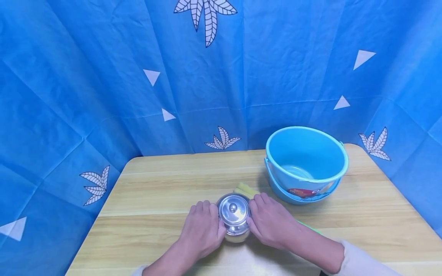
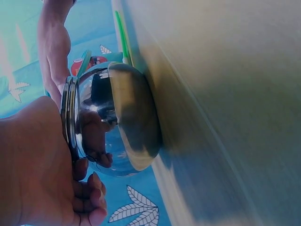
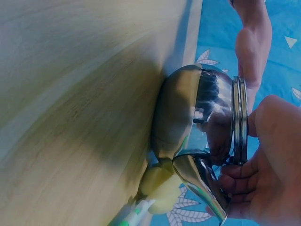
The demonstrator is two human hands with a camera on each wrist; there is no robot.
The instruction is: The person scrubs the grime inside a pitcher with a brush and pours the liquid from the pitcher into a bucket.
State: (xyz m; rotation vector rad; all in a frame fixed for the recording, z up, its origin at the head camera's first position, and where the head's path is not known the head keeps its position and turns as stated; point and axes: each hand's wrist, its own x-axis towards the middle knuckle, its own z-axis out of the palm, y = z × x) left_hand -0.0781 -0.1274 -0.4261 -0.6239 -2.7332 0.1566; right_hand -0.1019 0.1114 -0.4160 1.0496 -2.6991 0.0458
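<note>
A small shiny steel pot [image 1: 234, 220] with a knobbed lid [image 1: 233, 210] stands on the wooden table [image 1: 155, 191], near its front edge. My left hand [image 1: 202, 230] grips its left side and my right hand [image 1: 271, 222] grips its right side. The left wrist view has the pot [image 2: 117, 122] standing on the tabletop, with the left hand's fingers [image 2: 87, 193] curled at its rim. In the right wrist view, the right hand's fingers [image 3: 240, 181] curl round a curved steel part [image 3: 197, 181] at the side of the pot [image 3: 188, 108].
A light blue plastic bucket [image 1: 286, 188] stands behind and to the right of the pot, with its handle down. A yellow sponge [image 1: 245, 189] lies just behind the pot, and a green strip [image 1: 309, 227] shows from under my right forearm. Blue patterned cloth [image 1: 103, 96] walls the table.
</note>
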